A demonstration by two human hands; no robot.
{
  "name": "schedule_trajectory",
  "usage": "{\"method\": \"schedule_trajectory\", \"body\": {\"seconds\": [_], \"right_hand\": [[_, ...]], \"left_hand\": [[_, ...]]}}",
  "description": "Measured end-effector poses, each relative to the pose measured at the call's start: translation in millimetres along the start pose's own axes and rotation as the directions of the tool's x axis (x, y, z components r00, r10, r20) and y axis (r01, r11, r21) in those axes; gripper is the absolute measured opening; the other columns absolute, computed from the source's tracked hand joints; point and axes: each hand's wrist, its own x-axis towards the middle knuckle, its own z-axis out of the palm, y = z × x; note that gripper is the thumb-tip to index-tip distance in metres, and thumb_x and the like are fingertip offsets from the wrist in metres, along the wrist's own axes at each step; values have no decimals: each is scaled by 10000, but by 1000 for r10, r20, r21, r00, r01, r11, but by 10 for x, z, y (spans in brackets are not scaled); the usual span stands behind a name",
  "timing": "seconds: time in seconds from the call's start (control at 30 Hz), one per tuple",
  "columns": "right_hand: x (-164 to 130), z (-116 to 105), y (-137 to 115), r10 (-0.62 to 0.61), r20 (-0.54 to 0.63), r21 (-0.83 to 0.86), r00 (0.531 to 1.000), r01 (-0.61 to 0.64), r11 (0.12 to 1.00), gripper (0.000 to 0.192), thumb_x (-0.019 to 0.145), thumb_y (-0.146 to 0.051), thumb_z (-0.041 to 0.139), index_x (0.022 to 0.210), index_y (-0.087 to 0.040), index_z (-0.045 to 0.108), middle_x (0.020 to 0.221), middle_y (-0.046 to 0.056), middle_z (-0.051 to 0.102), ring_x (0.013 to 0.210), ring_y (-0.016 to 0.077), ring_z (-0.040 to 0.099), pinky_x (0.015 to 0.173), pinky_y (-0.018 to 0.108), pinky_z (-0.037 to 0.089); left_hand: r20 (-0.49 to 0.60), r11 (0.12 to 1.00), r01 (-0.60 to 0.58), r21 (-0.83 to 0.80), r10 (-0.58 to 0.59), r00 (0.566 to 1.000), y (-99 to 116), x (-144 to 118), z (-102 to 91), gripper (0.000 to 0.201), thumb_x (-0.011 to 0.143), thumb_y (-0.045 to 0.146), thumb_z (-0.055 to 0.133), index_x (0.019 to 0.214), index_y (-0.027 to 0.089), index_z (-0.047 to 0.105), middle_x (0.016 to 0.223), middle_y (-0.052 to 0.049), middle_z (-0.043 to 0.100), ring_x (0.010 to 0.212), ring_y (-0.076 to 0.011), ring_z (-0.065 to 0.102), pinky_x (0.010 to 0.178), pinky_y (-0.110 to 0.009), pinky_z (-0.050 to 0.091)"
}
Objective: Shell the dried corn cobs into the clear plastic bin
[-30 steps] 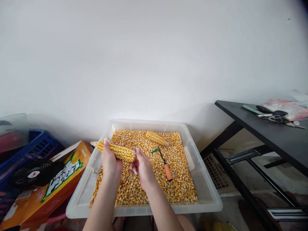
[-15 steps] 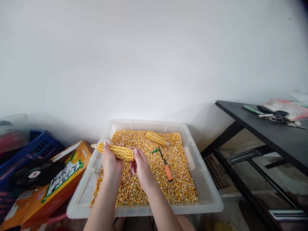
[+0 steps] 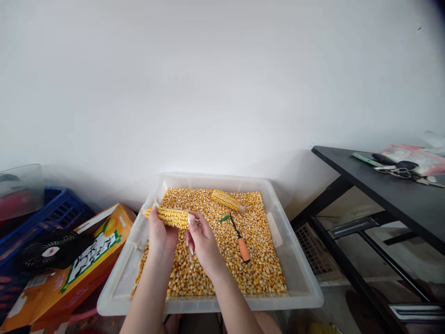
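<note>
Both hands [image 3: 181,236] clasp the corn cob [image 3: 170,216] above the kernel tray [image 3: 295,269].

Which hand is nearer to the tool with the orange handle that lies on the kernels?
The right hand. It grips the end of the corn cob just left of the orange-handled tool. The left hand holds the cob farther left, with the right hand between it and the tool.

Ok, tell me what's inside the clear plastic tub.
The clear plastic tub holds a bed of loose corn kernels. On them lie a second corn cob and an orange-handled tool. The tub's bottom is covered by kernels; the hands hide some of them.
</note>
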Motion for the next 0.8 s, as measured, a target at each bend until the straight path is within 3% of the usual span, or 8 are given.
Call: {"method": "schedule_trajectory", "body": {"seconds": [0.4,0.67,0.8], "right_hand": [[65,-39,5,84,-98,259,992,-56,964,392,803,-620,461,808,-231,411,407,-119,347,305,44,235,321,156,189],[50,-2,34,-20,-157,28,987,24,999,428,789,-569,531,1040,-229,465,535,-96,415,382,53,311,350,170,239],[50,-17,40,-20,-128,47,992,26,999,402,803,-543,522,1047,-228,469,540,-92,410,399,62,329,360,175,272]], "left_hand": [[254,996,34,82,-54,966,28,-178,88,155,840,226,506,814,109,606,726,-58,644,686,-148,625,634,-239,526],[246,994,111,25,-114,963,39,-159,73,251,898,303,428,835,122,591,705,-56,626,644,-150,625,660,-283,541],[268,995,93,19,-95,959,68,-195,99,253,900,275,415,820,122,602,744,-65,639,703,-156,637,690,-279,539]]}}
